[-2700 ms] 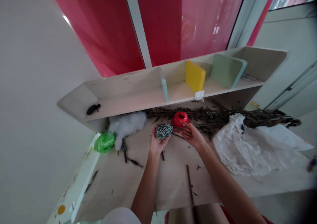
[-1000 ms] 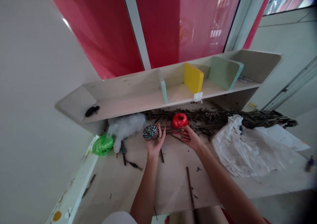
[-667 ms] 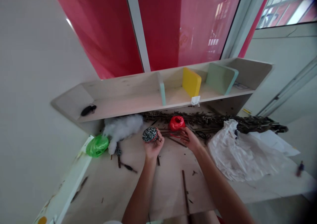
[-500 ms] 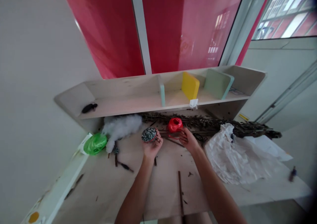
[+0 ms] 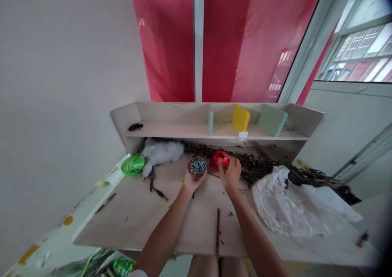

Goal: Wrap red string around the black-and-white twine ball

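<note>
My left hand (image 5: 194, 180) is closed around a round bundle (image 5: 198, 165) whose top is a speckled dark-green and white face, with a trace of red at its edge. Just to the right, my right hand (image 5: 232, 171) grips a ball of shiny red plastic twine (image 5: 219, 158), fingers and thumb around its near side. The red ball has a dark hole in its top. A thin red strand shows between the two hands, though its exact path is hard to follow.
Dried stalks (image 5: 260, 158) lie along the back under a shelf (image 5: 171, 129). White fluffy stuffing (image 5: 163, 151) and a green twine ball (image 5: 132, 165) are at left. A crumpled white plastic bag (image 5: 284, 207) covers the right. A thin brown stick (image 5: 218, 230) lies near the front edge.
My right hand has come down onto the red twine ball, from holding a strand beside it. My left hand still holds the round bundle. The camera view has shifted.
</note>
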Tool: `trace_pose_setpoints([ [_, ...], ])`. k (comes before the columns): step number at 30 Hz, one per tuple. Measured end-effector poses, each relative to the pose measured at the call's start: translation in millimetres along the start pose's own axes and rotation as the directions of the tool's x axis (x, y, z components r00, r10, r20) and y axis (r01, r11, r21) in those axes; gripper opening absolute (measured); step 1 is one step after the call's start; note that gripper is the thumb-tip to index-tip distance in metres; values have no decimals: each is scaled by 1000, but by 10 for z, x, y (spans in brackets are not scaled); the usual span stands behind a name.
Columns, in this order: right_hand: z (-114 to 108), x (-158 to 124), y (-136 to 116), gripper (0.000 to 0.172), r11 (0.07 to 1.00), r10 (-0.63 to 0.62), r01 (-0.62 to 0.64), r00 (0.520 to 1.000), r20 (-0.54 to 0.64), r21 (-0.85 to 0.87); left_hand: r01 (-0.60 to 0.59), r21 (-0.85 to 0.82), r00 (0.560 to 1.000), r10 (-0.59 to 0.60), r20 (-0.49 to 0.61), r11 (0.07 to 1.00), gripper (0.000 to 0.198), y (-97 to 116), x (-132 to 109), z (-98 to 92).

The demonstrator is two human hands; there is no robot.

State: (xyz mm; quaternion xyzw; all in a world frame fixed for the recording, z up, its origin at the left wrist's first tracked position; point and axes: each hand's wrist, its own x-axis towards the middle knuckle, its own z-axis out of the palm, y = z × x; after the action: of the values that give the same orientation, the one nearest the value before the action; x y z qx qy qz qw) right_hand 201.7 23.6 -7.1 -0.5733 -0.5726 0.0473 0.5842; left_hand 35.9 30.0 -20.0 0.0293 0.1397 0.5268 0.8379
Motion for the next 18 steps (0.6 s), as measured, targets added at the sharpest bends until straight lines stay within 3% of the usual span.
trace_pose_setpoints([
  [2,19,-49,-93,38,998,-43,43,999,-11,54,-43,52,999,42,1,998,38,-32,-3,-30],
  [4,57,-85,-147,38,977,-43,32,998,52,211,-76,105,997,76,3,992,34,-74,1,-74],
  [8,202,-123,-148,47,843,55,-216,946,320,492,-120,204,991,129,-34,972,25,-174,16,-133],
  [13,325,-114,-83,57,767,240,-486,822,516,418,-149,230,985,164,-46,962,23,-240,18,-102],
  [18,339,-148,34,61,741,263,-546,771,579,390,-156,221,983,172,-59,963,24,-186,61,-38],
])
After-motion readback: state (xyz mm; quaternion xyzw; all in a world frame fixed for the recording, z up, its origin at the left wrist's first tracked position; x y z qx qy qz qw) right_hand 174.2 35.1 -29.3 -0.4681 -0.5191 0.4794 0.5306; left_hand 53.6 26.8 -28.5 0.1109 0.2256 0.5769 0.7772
